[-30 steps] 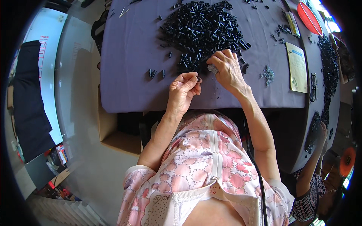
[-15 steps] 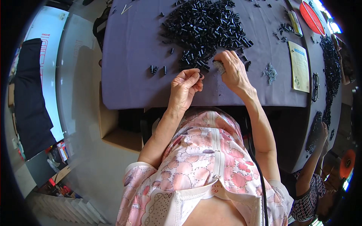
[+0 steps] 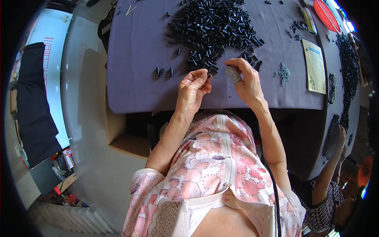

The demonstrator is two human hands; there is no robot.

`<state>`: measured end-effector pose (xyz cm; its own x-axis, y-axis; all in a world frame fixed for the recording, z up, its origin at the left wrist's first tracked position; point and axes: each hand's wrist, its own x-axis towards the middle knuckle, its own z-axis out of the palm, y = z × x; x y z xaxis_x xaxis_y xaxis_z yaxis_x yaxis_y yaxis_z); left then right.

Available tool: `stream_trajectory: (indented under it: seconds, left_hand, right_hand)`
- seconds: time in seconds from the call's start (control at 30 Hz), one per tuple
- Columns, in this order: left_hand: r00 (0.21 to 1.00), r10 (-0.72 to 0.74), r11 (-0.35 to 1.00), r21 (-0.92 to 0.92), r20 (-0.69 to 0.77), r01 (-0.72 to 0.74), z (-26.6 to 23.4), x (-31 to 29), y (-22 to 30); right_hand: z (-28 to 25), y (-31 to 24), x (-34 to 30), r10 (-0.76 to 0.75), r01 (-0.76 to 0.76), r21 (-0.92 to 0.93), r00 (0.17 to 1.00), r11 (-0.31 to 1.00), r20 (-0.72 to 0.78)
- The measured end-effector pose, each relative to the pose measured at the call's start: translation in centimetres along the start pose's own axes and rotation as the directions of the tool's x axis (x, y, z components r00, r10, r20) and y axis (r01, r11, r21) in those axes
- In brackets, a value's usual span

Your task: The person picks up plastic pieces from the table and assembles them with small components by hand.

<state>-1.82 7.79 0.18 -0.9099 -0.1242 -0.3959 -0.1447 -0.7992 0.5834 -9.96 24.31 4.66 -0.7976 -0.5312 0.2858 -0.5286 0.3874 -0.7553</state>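
My left hand (image 3: 191, 89) is closed, pinching a small black tubular piece (image 3: 209, 75) between thumb and fingertips, its round end showing. To its right, my right hand (image 3: 249, 85) is curled, with a clump of tiny silvery-grey pieces (image 3: 233, 74) at the thumb side; whether they are held or stuck to the thumb is hard to see. Beyond both hands spreads a big heap of short black tubular pieces (image 3: 215, 29). A few loose black pieces (image 3: 160, 71) lie left of my left hand. A small pile of silvery-grey bits (image 3: 283, 74) lies right of my right hand.
A purple-grey cloth (image 3: 142, 93) covers the table. On the right lie a tan printed packet (image 3: 314, 65), eyeglasses (image 3: 331, 87) and a red basket (image 3: 327, 15). Another person's arm (image 3: 333, 154) reaches over more black pieces. An open cardboard box (image 3: 128, 140) stands below the table's left side.
My right hand has turned and its index finger has lifted away from the grey clump, showing more of it. My left hand still pinches the black piece and has barely moved.
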Motion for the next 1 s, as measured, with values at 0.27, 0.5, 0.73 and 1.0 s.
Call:
stream_trajectory:
  seconds: [0.27,0.5,0.73,1.0]
  left_hand:
    - [1.000,0.028,0.998,-0.055,-0.009,-0.029,0.9,-0.2,-0.8]
    - [0.995,0.094,0.996,0.003,-0.024,-0.094,1.5,-0.4,-1.0]
    - [0.984,0.174,0.979,0.108,-0.026,-0.171,2.0,-0.7,-1.0]
    - [0.976,0.217,0.965,0.148,0.017,-0.217,2.5,-0.9,-0.9]
  right_hand:
    - [1.8,-1.2,-2.3,0.177,-0.156,0.339,0.984,0.928,-0.030]
    - [2.5,-0.9,-2.8,0.296,-0.242,0.510,0.955,0.825,-0.025]
    - [2.8,-0.8,-3.1,0.352,-0.300,0.554,0.936,0.777,0.014]
    - [2.8,-0.7,-3.2,0.369,-0.283,0.717,0.929,0.637,0.039]
